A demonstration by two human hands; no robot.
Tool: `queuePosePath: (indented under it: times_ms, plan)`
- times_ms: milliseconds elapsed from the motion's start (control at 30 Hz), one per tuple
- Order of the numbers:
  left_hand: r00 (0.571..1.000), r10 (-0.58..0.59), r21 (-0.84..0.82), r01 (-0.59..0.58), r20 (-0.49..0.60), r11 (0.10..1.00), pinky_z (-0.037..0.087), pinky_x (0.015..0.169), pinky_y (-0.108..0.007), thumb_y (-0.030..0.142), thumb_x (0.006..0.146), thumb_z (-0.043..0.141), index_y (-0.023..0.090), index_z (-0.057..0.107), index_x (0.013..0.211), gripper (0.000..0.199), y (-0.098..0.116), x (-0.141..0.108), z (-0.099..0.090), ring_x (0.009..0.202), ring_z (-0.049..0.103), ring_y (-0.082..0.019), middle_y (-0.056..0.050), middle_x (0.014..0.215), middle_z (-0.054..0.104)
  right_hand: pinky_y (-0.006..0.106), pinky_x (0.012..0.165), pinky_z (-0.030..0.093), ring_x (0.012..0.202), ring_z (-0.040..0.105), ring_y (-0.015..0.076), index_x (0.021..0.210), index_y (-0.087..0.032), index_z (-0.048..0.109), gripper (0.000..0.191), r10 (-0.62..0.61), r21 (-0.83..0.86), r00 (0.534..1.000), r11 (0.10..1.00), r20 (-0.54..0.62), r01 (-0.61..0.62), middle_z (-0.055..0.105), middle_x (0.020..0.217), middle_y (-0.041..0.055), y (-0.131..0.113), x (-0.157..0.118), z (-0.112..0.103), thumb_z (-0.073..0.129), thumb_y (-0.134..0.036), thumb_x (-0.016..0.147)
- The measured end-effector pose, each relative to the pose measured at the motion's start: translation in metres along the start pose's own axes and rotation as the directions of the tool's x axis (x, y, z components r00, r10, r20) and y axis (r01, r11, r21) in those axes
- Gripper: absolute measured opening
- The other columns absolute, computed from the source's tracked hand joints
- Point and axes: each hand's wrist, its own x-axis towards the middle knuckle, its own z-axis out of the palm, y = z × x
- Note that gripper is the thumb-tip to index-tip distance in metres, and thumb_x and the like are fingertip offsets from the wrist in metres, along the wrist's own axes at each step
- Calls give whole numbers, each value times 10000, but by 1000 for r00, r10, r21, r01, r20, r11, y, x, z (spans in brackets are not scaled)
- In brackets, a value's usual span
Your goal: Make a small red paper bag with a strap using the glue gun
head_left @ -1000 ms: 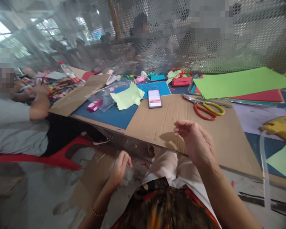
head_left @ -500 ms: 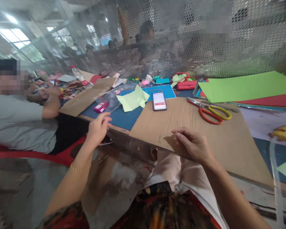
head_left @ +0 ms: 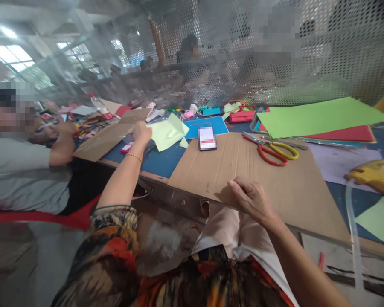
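At the left corner of a pale green sheet of paper (head_left: 167, 133), my left hand (head_left: 143, 133) has its fingers closed, gripping the edge; the fingertips are partly hidden. A loose pale green scrap (head_left: 184, 143) lies beside the sheet. My right hand (head_left: 251, 198) rests on the near part of a flat cardboard sheet (head_left: 211, 170), fingers curled in and nothing visible in them. Farther back on the cardboard is a phone (head_left: 207, 138) with a lit screen. Scissors (head_left: 273, 152) with one red and one yellow handle lie to its right.
Behind the phone lies a blue sheet (head_left: 222, 125). Green sheets (head_left: 320, 117) are stacked over red ones at back right. A yellow glue gun (head_left: 371, 175) with a clear glue stick sits at the right. A co-worker (head_left: 22, 170) sits at left. A perforated metal screen (head_left: 230, 64) stands behind.
My left hand has moved forward and right, from open above the table edge to the paper's left corner. The paper has shifted, and a scrap shows beside it. My right fingers have curled in.
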Motion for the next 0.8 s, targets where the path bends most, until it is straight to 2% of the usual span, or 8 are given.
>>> queuePosePath:
  times_ms: [100,167,267,333,467,600,700,800]
  plan:
    - [983,8,83,7,-183,996,399,1110,-503,115,1114,289,-8,532,1446,430,-7,-9,-25,1387,565,-392,-268,1472,602,265,499,302,490,397,103,605,-237,401,682,-37,-4,999,999,14,37,399,528,-31,2,0,2,419,-755,1049]
    - [966,56,96,-32,-251,995,388,1120,-468,132,1123,298,42,522,1430,390,-10,-14,-42,1379,570,-366,-203,1429,628,267,502,301,492,400,105,605,-236,417,654,-49,-4,999,999,18,49,397,530,-34,3,0,3,454,-720,1044]
    - [925,70,-4,-78,-374,997,436,1096,-432,92,1022,508,146,595,1147,162,-7,-20,-57,1246,639,-328,-120,1138,697,264,525,368,524,499,126,697,-225,589,538,-8,13,1000,1000,9,8,523,562,-20,6,2,4,531,-647,1025]
    - [890,67,-115,-132,-451,984,482,1044,-421,20,891,607,226,541,917,218,0,-30,-58,1100,666,-302,-68,958,666,274,587,469,631,626,160,903,-213,716,429,46,63,997,997,-63,-42,694,715,25,8,4,3,590,-611,1004]
    - [837,154,-286,-343,-525,894,500,865,-359,24,804,656,257,433,772,324,22,-77,-38,821,589,-206,12,773,536,426,895,632,1017,760,256,1283,-217,703,563,89,226,971,973,-222,-38,788,1216,154,9,9,-1,683,-670,950]
    - [791,208,-473,-530,-576,704,462,718,-305,181,892,645,244,485,814,188,48,-151,1,710,502,-151,34,750,508,543,1032,627,1222,745,330,1512,-204,576,894,201,445,961,890,-190,-98,717,1431,231,3,10,-8,795,-743,833]
    - [855,224,-612,-496,-467,616,454,647,-275,277,920,672,233,530,825,176,65,-202,32,671,508,-134,38,722,529,490,948,661,1127,784,316,1362,-201,663,764,288,581,911,811,-295,-68,785,1316,190,0,6,-18,854,-668,789]
    - [902,350,-726,-416,-253,548,484,597,-250,305,954,675,218,589,881,143,69,-233,50,669,584,-136,16,755,612,403,804,656,922,799,270,1085,-204,727,477,379,582,791,812,-480,-36,835,1087,108,7,1,-34,870,-500,740]
